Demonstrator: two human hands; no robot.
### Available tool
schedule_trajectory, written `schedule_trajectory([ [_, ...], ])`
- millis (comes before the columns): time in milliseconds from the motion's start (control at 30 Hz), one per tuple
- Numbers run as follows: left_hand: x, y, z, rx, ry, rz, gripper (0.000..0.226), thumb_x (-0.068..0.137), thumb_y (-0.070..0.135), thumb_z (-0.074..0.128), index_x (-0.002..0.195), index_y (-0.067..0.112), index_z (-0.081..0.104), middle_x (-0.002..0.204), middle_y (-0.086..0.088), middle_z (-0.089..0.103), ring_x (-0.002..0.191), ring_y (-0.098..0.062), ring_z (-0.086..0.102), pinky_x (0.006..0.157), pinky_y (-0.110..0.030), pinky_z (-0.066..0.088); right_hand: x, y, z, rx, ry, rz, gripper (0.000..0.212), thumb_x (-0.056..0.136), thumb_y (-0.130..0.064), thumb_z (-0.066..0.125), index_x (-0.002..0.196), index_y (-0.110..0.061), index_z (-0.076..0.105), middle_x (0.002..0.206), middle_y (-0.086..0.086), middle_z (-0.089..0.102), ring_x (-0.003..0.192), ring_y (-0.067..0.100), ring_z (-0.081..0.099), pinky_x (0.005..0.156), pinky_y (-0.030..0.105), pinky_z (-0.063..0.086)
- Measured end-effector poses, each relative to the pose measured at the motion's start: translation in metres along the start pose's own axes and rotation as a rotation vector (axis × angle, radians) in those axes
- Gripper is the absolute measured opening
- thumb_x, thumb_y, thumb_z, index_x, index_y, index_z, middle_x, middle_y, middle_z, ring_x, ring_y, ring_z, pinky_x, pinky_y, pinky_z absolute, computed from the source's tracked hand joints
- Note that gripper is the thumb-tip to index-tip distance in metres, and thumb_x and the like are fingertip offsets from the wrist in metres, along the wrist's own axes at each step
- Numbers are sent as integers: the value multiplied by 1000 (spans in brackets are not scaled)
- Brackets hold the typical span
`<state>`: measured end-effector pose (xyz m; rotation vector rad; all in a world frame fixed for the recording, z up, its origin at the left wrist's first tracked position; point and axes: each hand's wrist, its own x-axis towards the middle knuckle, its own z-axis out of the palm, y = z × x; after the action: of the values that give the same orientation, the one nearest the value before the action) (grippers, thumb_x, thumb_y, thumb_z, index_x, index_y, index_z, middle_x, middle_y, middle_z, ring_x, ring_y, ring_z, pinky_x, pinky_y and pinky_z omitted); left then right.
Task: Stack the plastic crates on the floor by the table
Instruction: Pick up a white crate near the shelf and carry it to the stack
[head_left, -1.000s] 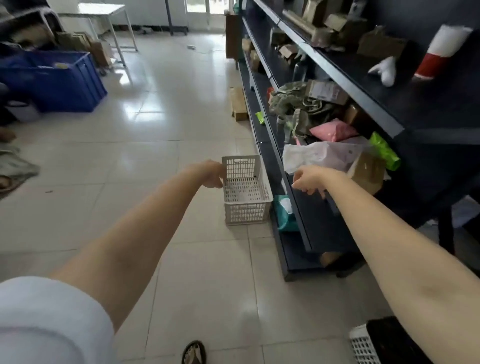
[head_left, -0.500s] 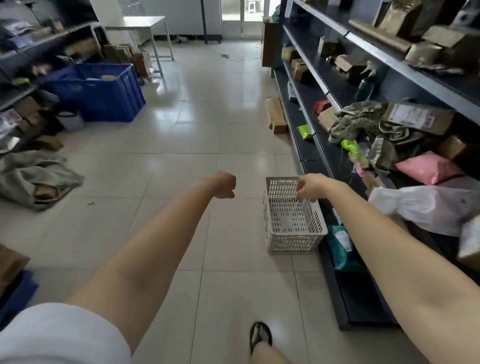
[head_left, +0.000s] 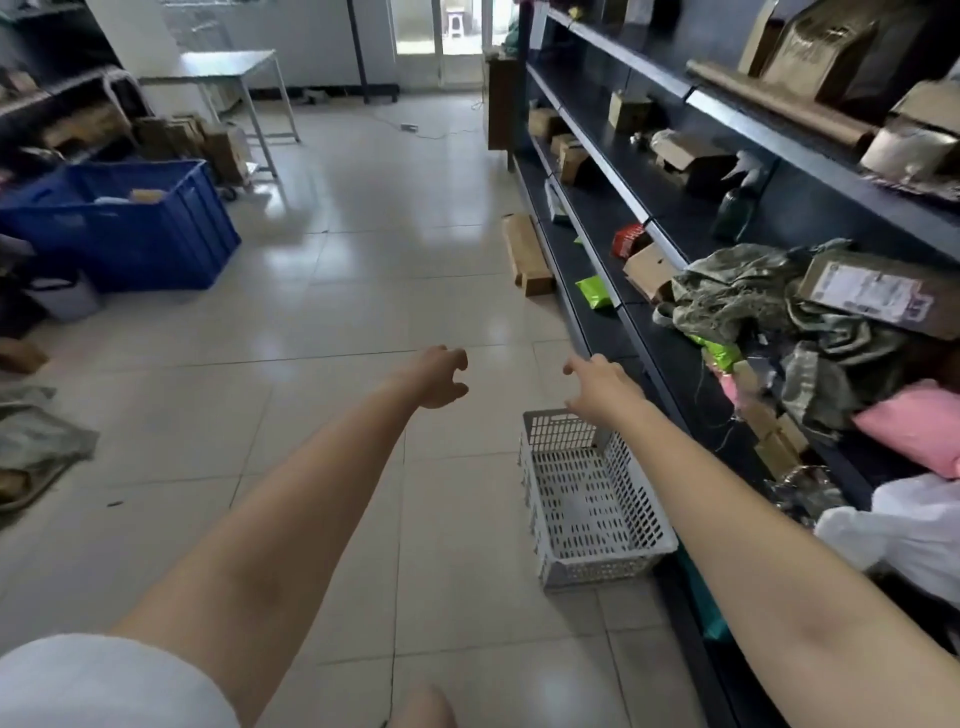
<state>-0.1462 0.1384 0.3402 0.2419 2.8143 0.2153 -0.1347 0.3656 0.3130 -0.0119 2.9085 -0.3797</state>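
White perforated plastic crate (head_left: 592, 499) down on the floor at five o'clock beside the shelf (head_left: 649, 332), left hand (head_left: 436, 376) and right hand (head_left: 597, 384) open, empty, poised above — next, gripping its rim.

Tiled floor (head_left: 322, 415), white crate (head_left: 592, 509) beside shelving (head_left: 644, 332), blue crate (head_left: 130, 228) far left

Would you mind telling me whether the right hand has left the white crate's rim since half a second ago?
Yes. The right hand is now open beyond the white crate's far rim.

Crate (head_left: 592, 499) on floor (head_left: 322, 415), beside shelving (head_left: 649, 332); bin (head_left: 119, 223) far left
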Motion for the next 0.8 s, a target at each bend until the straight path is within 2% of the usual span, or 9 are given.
schedule_trajectory([
  [200, 114, -18, -6, 111, 33, 179, 48, 97, 38, 47, 141, 18, 40, 142, -9, 45, 130, -31, 42, 99, -42, 41, 79, 5, 29, 26, 24, 162, 46, 90, -21, 52, 134, -23, 39, 137, 9, 39, 123, 31, 39, 92, 47, 45],
  [300, 178, -23, -10, 154, 22, 296, 48, 98, 40, 42, 141, 19, 40, 141, -10, 47, 130, -31, 42, 102, -44, 40, 111, 8, 43, 74, 80, 298, 44, 90, -21, 50, 133, -22, 41, 136, 8, 41, 123, 30, 39, 92, 45, 44],
  [433, 252, -19, -13, 258, -19, 487, 48, 98, 42, 39, 141, 21, 38, 140, -10, 47, 129, -31, 43, 102, -46, 40, 138, 13, 64, 147, 127, 510, 48, 88, -23, 56, 133, -22, 40, 136, 7, 43, 123, 30, 40, 93, 46, 44],
  [567, 310, -3, -10, 297, -119, 558, 50, 98, 43, 40, 144, 24, 34, 143, -11, 44, 131, -32, 41, 102, -48, 39, 153, 26, 83, 225, 95, 675, 49, 86, -31, 59, 131, -24, 39, 134, 9, 44, 122, 33, 40, 92, 50, 47],
  [667, 351, 20, 8, 359, -217, 645, 52, 98, 45, 40, 146, 27, 32, 146, -10, 40, 134, -32, 38, 103, -48, 39, 164, 48, 98, 278, 73, 816, 59, 83, -35, 61, 136, -26, 36, 136, 8, 41, 123, 33, 40, 94, 50, 46],
  [800, 404, 49, 29, 397, -224, 732, 53, 97, 42, 43, 146, 27, 31, 145, -9, 40, 133, -30, 39, 102, -47, 40, 184, 81, 122, 347, 67, 945, 58, 81, -34, 61, 134, -27, 37, 133, 7, 42, 122, 31, 41, 90, 47, 49],
])
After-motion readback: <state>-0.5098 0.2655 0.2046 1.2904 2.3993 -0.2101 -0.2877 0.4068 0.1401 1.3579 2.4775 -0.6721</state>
